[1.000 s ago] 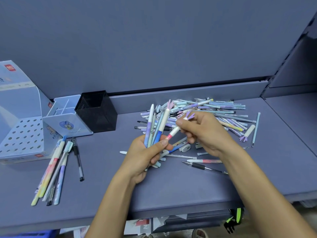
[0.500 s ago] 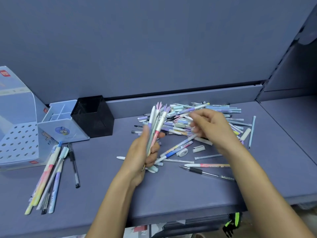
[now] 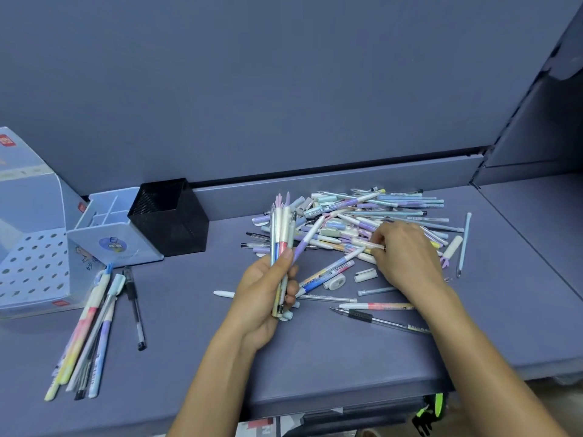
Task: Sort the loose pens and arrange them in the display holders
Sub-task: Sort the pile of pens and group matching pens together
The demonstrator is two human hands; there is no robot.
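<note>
My left hand (image 3: 265,288) grips an upright bunch of pens (image 3: 281,228) in front of the loose pile of pens (image 3: 362,216) on the grey shelf. My right hand (image 3: 407,253) lies on the pile's near side, its fingers pinching a white pen (image 3: 367,244) there. A light blue divided holder (image 3: 107,228) and a black mesh holder (image 3: 170,216) stand at the back left. A sorted group of pens (image 3: 91,329) lies on the shelf in front of the blue holder.
A light blue perforated display box (image 3: 31,257) stands at the far left. A black gel pen (image 3: 378,320), a pink-banded pen (image 3: 375,306) and loose caps (image 3: 365,275) lie just before the pile. The shelf's front edge (image 3: 347,392) runs below my arms.
My right hand passed a pink-and-white pen into the left hand's bunch, then went back to the pile and took hold of a white pen. The left hand stayed nearly in place.
</note>
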